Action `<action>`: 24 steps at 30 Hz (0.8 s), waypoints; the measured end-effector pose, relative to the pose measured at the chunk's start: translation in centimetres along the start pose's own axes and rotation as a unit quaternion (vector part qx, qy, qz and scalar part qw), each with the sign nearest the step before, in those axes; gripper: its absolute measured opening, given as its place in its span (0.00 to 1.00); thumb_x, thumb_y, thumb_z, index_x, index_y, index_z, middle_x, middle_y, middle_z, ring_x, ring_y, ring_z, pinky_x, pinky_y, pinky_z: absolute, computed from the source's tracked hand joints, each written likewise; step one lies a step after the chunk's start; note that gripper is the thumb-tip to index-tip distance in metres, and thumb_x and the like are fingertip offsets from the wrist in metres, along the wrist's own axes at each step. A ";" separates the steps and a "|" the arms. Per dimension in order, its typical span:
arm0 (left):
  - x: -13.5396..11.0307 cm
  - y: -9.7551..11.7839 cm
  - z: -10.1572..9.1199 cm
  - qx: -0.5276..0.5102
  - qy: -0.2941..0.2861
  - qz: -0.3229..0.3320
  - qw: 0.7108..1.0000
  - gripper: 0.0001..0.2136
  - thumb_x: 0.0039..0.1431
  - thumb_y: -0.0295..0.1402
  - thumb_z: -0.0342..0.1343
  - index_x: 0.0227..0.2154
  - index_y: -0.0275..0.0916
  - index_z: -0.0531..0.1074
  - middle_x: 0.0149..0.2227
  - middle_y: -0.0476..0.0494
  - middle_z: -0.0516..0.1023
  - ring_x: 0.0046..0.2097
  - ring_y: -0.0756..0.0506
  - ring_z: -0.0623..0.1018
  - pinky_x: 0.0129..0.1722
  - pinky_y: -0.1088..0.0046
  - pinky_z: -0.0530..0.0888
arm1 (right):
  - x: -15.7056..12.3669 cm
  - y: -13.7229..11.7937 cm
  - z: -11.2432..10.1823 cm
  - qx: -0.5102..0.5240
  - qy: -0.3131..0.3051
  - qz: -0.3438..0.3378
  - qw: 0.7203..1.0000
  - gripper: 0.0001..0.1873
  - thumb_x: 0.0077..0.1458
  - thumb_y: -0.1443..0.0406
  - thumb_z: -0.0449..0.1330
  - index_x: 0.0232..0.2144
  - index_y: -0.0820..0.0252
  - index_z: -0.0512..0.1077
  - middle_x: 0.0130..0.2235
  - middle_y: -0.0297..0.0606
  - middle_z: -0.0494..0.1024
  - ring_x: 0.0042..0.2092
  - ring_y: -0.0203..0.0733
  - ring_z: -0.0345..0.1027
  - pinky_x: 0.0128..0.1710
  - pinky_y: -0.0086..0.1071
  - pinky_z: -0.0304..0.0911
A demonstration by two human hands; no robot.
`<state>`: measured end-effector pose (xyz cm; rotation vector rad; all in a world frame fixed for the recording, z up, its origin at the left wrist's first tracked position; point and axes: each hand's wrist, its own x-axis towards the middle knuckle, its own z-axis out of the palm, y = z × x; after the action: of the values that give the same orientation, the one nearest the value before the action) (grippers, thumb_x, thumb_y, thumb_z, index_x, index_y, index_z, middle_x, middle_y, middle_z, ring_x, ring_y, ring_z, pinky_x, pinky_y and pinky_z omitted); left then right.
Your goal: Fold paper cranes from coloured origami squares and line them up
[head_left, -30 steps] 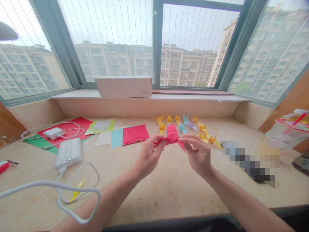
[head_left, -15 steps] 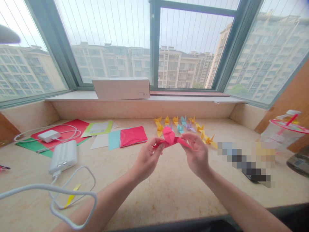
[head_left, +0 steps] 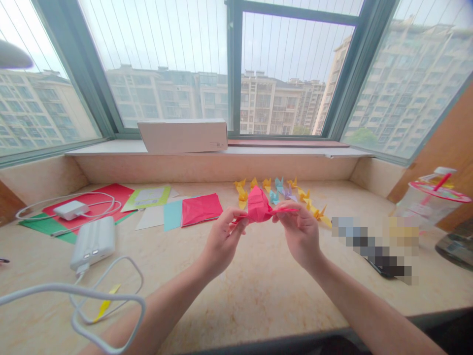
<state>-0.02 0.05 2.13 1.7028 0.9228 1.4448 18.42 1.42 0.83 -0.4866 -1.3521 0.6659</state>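
A red folded paper crane (head_left: 259, 207) is held in the air above the beige stone counter (head_left: 236, 291). My left hand (head_left: 221, 239) pinches the crane's left tip with its fingers closed. On the other side, my right hand (head_left: 300, 231) pinches the crane's right wing, which sticks out flat to the right. Behind the crane lies a cluster of several small finished paper cranes (head_left: 281, 190) in yellow, blue and purple.
Red, blue, white and green paper sheets (head_left: 201, 208) lie at the left middle. A white power bank (head_left: 93, 237), a charger (head_left: 68, 210) and white cables (head_left: 107, 296) sit at the left. A white box (head_left: 183, 135) rests on the sill. A plastic cup (head_left: 430, 199) stands at the right.
The crane's right wing has been pulled from pointing down to lying flat and outward. Both hands have stayed on it and shifted slightly.
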 end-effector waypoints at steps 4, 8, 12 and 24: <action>0.0 -0.3 -0.1 0.004 0.000 0.003 1.000 0.07 0.64 0.36 0.56 0.37 0.38 0.75 0.35 0.44 0.77 0.36 0.46 0.75 0.36 0.70 0.74 | -0.1 -0.4 0.1 -0.027 -0.022 -0.045 0.998 0.01 0.61 0.64 0.61 0.35 0.54 0.72 0.36 0.37 0.75 0.35 0.40 0.72 0.34 0.36 0.71; -0.3 -0.8 -0.2 0.019 -0.014 -0.009 1.000 0.08 0.64 0.36 0.56 0.39 0.37 0.75 0.36 0.42 0.80 0.38 0.45 0.77 0.40 0.68 0.74 | -0.3 -0.4 0.0 -0.070 -0.047 -0.091 0.992 0.02 0.60 0.67 0.62 0.36 0.54 0.73 0.37 0.38 0.75 0.40 0.42 0.72 0.41 0.38 0.71; -0.6 -0.4 -0.2 0.011 -0.056 -0.005 0.998 0.10 0.63 0.37 0.57 0.43 0.38 0.76 0.42 0.39 0.81 0.45 0.41 0.79 0.46 0.66 0.74 | -0.6 -0.3 -0.2 -0.148 -0.112 -0.137 0.973 0.07 0.60 0.70 0.60 0.38 0.53 0.74 0.40 0.39 0.77 0.43 0.43 0.73 0.43 0.39 0.71; -0.7 0.4 0.0 -0.046 -0.088 -0.008 0.995 0.16 0.66 0.43 0.53 0.45 0.37 0.77 0.42 0.42 0.81 0.45 0.41 0.79 0.48 0.67 0.73 | -0.3 -0.5 -0.2 -0.285 -0.251 -0.235 0.895 0.20 0.59 0.75 0.56 0.48 0.49 0.74 0.47 0.38 0.82 0.52 0.47 0.73 0.52 0.47 0.65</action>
<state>-0.07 -0.76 2.15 1.7177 0.7613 1.2836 18.66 0.82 0.89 -0.4339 -2.0870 -0.0381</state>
